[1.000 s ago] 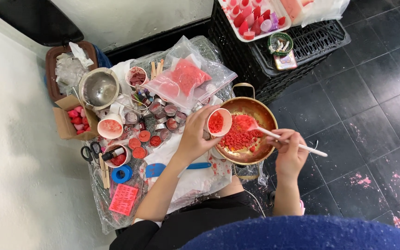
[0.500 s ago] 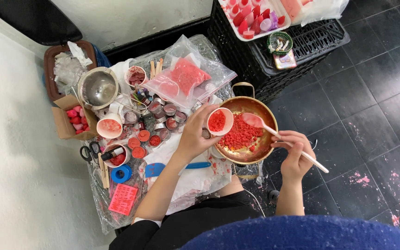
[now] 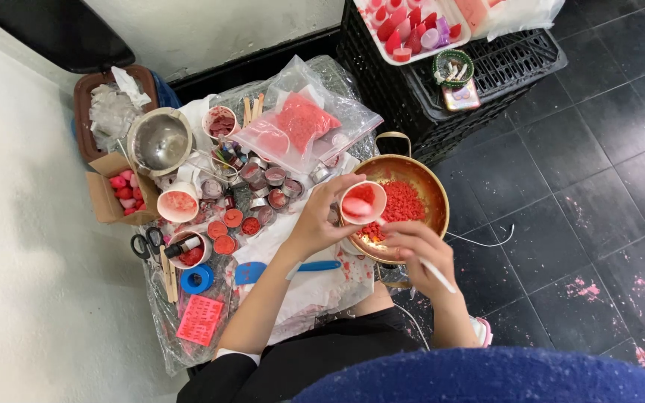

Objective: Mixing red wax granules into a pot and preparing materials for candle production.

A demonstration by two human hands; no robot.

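My left hand (image 3: 319, 219) holds a small white cup (image 3: 363, 201) with red bits inside, tilted over the near rim of a brass pot (image 3: 431, 195). The pot holds a heap of red flakes (image 3: 403, 201). My right hand (image 3: 416, 246) grips a white spoon handle (image 3: 437, 275), and the spoon's bowl is at the mouth of the cup. Both hands are over the pot's near left side.
Left of the pot lies a plastic sheet with small tins of red wax (image 3: 227, 225), a steel bowl (image 3: 160, 142), scissors (image 3: 145, 243), blue tape (image 3: 197, 279) and a clear bag of red pieces (image 3: 301, 125). A black crate (image 3: 499, 64) with a tray of candles stands behind.
My right hand has swung the spoon from the pot's right side across to the cup. The cup stays in my left hand over the pot.
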